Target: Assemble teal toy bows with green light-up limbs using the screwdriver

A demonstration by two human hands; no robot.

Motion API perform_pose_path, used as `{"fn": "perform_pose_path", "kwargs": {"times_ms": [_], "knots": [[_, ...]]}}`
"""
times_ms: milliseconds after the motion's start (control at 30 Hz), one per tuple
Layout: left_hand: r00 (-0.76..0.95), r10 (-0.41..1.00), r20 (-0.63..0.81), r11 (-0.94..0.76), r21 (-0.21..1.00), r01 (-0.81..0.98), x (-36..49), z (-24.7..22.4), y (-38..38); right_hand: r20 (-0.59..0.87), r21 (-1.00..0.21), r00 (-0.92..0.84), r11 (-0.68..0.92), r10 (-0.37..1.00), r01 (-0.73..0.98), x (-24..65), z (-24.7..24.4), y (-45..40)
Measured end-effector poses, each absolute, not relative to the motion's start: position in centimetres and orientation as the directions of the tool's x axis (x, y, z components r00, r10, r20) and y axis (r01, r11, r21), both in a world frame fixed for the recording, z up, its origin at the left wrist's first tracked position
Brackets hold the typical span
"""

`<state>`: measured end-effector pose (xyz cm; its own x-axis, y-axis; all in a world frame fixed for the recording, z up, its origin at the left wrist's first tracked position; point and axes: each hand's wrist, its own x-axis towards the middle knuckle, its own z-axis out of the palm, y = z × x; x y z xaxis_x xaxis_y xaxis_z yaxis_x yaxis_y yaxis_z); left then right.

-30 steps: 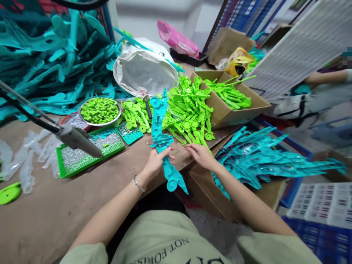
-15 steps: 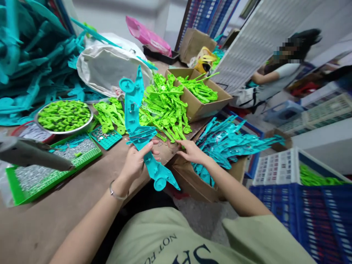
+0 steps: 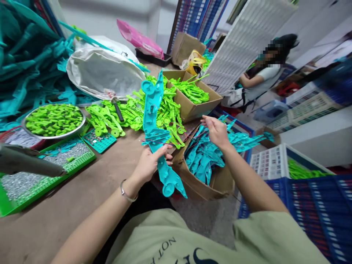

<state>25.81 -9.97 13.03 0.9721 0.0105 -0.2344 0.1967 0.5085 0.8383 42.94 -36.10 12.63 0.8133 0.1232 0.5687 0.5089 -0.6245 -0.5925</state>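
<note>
My left hand [image 3: 148, 163] is closed round the lower half of a long turquoise plastic part [image 3: 150, 119], which stands nearly upright above the table edge. Thin wires are wound about its middle, and round discs show near both ends. My right hand [image 3: 217, 131] is raised over a cardboard box [image 3: 194, 185] heaped with similar turquoise parts [image 3: 205, 159]. Its fingertips are pinched together; a thin reddish wire seems to run near them, but what they hold is too small to make out. Behind the held part lies a pile of lime-green plastic pieces [image 3: 172, 119].
A metal bowl [image 3: 25, 123] of small green pieces, a green tray [image 3: 89, 157] of screws and a grey tool [image 3: 30, 160] are at left. A black-handled tool [image 3: 118, 112] lies by the white sack [image 3: 104, 73]. Another person [image 3: 265, 79] sits at back right.
My right hand has moved up and right, away from the held part and over the box. My left hand still grips the turquoise part, and the whole view has shifted slightly.
</note>
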Motion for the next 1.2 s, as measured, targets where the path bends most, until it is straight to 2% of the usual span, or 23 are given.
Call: {"fn": "perform_pose_path", "kwargs": {"times_ms": [67, 133, 200, 267, 333, 400, 467, 567, 667, 733, 833, 933, 1000, 1067, 1133, 1200], "knots": [[0.966, 0.055, -0.254, 0.521, 0.832, 0.189, 25.3, 12.1, -9.9, 0.586, -0.691, 0.808, -0.480, 0.065, 0.540, 41.3, 13.3, -34.1], [0.952, 0.125, -0.279, 0.538, 0.826, 0.172, 24.4, 11.1, -9.5, 0.501, -0.825, 0.865, -0.286, 0.031, 0.488, 39.7, 14.2, -31.8], [0.935, 0.179, -0.306, 0.564, 0.811, 0.158, 23.1, 10.0, -9.0, 0.319, -0.935, 0.935, -0.112, 0.153, 0.337, 38.1, 15.3, -29.4], [0.916, 0.220, -0.336, 0.594, 0.791, 0.147, 21.6, 9.1, -8.6, 0.205, -0.977, 0.941, 0.008, 0.267, 0.211, 36.7, 16.2, -27.0], [0.891, 0.280, -0.358, 0.613, 0.781, 0.121, 20.1, 8.2, -8.3, 0.237, -0.970, 0.930, 0.125, 0.281, 0.210, 35.3, 17.1, -24.7], [0.862, 0.331, -0.385, 0.620, 0.777, 0.109, 18.8, 7.3, -8.1, 0.333, -0.932, 0.907, 0.234, 0.259, 0.276, 33.8, 17.8, -22.6], [0.837, 0.354, -0.417, 0.628, 0.769, 0.117, 17.7, 6.6, -7.7, 0.405, -0.900, 0.860, 0.303, 0.310, 0.315, 32.3, 18.4, -20.9], [0.827, 0.335, -0.452, 0.639, 0.754, 0.154, 16.1, 6.2, -6.3, 0.442, -0.890, 0.779, 0.330, 0.444, 0.316, 30.7, 19.2, -19.6], [0.833, 0.316, -0.454, 0.617, 0.765, 0.183, 13.9, 6.8, -3.7, 0.430, -0.896, 0.774, 0.328, 0.465, 0.300, 29.7, 19.9, -19.3], [0.841, 0.325, -0.433, 0.515, 0.826, 0.227, 12.0, 7.5, -1.5, 0.440, -0.893, 0.768, 0.321, 0.465, 0.317, 29.1, 20.2, -19.5], [0.878, 0.203, -0.433, 0.432, 0.844, 0.316, 9.3, 8.0, 1.7, 0.480, -0.877, 0.719, 0.292, 0.502, 0.381, 28.1, 19.8, -19.5], [0.883, 0.102, -0.459, 0.326, 0.854, 0.406, 7.6, 7.2, 4.4, 0.440, -0.896, 0.663, 0.244, 0.605, 0.372, 27.3, 18.8, -18.8], [0.860, 0.128, -0.494, 0.177, 0.865, 0.470, 7.1, 6.3, 6.0, 0.387, -0.913, 0.610, 0.191, 0.691, 0.362, 27.0, 18.0, -18.2], [0.866, 0.226, -0.446, -0.063, 0.880, 0.470, 6.9, 5.8, 7.5, 0.331, -0.907, 0.536, 0.104, 0.777, 0.408, 26.9, 17.1, -17.9], [0.905, 0.308, -0.293, -0.338, 0.856, 0.392, 6.5, 5.6, 8.5, 0.243, -0.857, 0.410, -0.004, 0.879, 0.516, 26.8, 16.4, -18.0], [0.936, 0.325, -0.136, -0.553, 0.776, 0.304, 6.0, 5.8, 8.9, 0.075, -0.781, 0.223, -0.081, 0.972, 0.619, 26.6, 15.7, -18.4]]}}
